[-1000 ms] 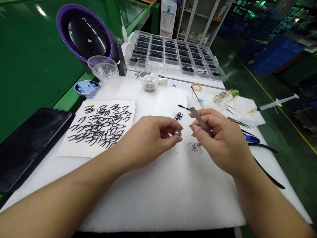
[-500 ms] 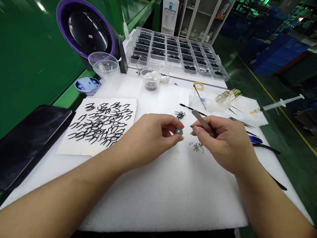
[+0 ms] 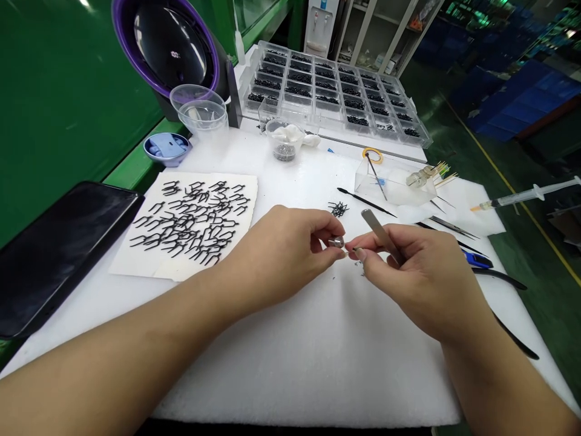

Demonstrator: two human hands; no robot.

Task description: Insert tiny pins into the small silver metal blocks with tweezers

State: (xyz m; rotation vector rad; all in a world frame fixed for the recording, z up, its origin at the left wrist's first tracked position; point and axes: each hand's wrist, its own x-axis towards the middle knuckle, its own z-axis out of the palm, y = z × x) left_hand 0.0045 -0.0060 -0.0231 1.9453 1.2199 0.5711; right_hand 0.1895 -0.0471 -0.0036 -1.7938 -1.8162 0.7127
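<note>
Since the earlier frame, the right hand (image 3: 408, 272) has closed in on the left hand (image 3: 295, 254). Over the white bench (image 3: 295, 363), the right is clamped on a flat metal tool (image 3: 380, 233); the left pinches a small metal piece (image 3: 336, 241), just beside the right fingertips, contact unclear. The step looks like fine fingertip work on that piece, calling for a steady pinch and light touch. Smallest, the lit mark (image 3: 175, 54) on the purple-rimmed appliance (image 3: 204, 42) is unreadable.

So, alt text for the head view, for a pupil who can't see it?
The left hand pinches a metal piece; close by, the right hand holds a metal tool. Black parts lie on a card at left, a divided tray behind.
</note>
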